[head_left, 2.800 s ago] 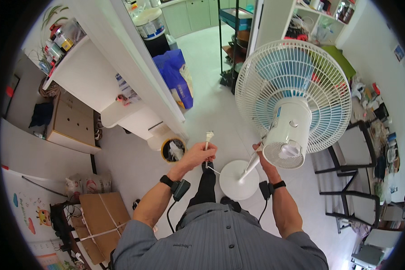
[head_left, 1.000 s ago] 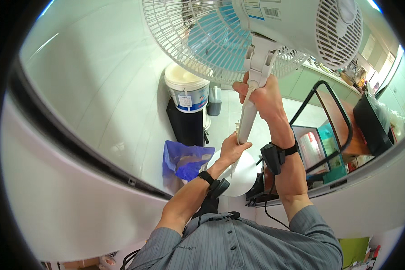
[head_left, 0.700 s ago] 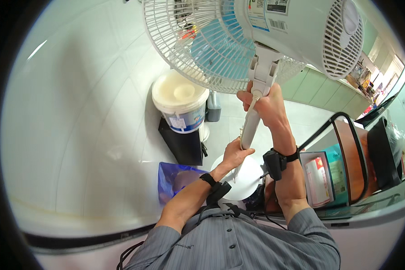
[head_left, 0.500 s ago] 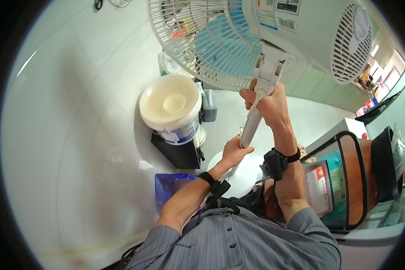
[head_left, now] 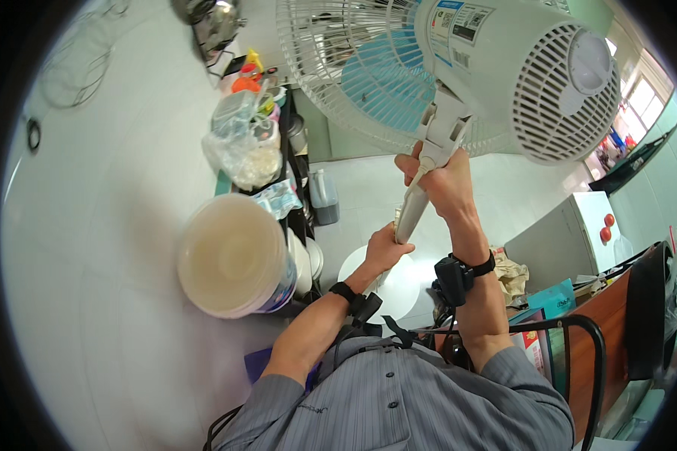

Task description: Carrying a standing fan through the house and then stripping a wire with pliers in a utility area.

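Observation:
A white standing fan (head_left: 474, 52) with pale blue blades fills the upper middle, its motor housing turned toward me. My right hand (head_left: 444, 180) is closed round the pole just under the head. Lower on the same pole (head_left: 412, 214) my left hand (head_left: 387, 248) grips, with what looks like the light-coloured plug and cord against it. The round white base (head_left: 402, 293) hangs or stands below, partly behind my left forearm; whether it touches the floor I cannot tell.
At left, a lidded bucket (head_left: 229, 252) sits beside a cluttered shelf with plastic bags (head_left: 237, 146). A grey container (head_left: 325, 197) stands behind. At right are a white box-like unit (head_left: 560, 237), a wooden-topped rack (head_left: 602, 331) and black rail. Green cabinets (head_left: 331, 139) line the back.
I have moved from the doorway into the kitchen, carrying the fan. The bucket now lies nearer on my left and more shelf clutter shows. My left hand went from the cord to the pole.

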Tool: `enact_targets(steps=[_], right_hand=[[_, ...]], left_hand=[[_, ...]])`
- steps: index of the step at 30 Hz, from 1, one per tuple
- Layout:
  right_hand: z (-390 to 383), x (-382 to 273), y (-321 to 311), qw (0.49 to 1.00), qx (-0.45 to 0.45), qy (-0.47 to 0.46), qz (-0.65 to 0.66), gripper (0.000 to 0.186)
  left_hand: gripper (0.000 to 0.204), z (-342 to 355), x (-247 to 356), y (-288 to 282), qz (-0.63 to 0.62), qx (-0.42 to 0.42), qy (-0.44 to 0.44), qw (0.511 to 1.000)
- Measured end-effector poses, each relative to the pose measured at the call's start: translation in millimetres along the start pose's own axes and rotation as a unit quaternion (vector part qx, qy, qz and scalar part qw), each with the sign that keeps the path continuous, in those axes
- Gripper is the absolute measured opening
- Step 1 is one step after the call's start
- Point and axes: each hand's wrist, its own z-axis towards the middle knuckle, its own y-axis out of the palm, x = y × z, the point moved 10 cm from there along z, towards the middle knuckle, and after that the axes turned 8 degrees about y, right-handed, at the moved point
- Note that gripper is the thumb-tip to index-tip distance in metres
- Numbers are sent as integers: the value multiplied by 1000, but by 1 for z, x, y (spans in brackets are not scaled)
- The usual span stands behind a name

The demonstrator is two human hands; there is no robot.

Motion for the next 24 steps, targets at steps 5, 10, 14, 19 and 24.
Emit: enact_targets(steps=[5,10,14,19,24], right_hand=[[61,22,-15,996,25,-39,-73,28],[125,58,-12,995,41,-54,-77,43],[176,92,-1,998,25,15,-61,40],[228,106,32,997,6,-35,-73,31],[265,131,68,995,-17,-60,-77,30]], left_hand=[[45,82,-40,15,-20,-10,43,999],[29,145,-74,13,-58,-66,22,996],[30,184,-84,9,-138,-79,-9,987],[32,225,-142,-14,-184,-41,-87,978],[31,245,-199,-45,-130,-29,-159,978]])
